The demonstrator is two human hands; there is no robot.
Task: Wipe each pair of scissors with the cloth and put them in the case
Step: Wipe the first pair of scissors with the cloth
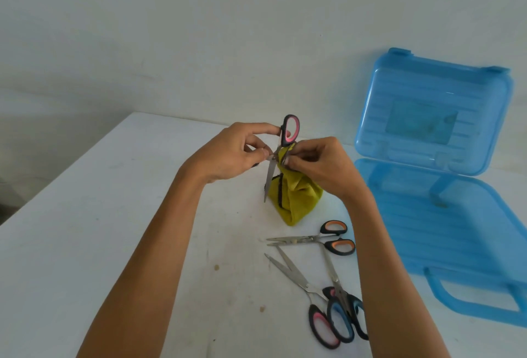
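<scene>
My left hand [228, 152] pinches a pair of pink-handled scissors [289, 129] near the pivot, handle up, blades pointing down and spread. Beside it, my right hand [319, 163] pinches a yellow-green cloth [296, 201] against one blade; the cloth hangs down to the table. Three more pairs lie on the white table [114, 229]: orange-handled scissors [333, 236], pink-handled scissors [319, 320] and blue-handled scissors [342, 320]. A blue translucent case [456, 229] lies open at the right, its lid [436, 112] standing against the wall.
A pale wall runs behind the table. The table's left edge slants from the back centre to the lower left. Small brown specks dot the tabletop near the lying scissors.
</scene>
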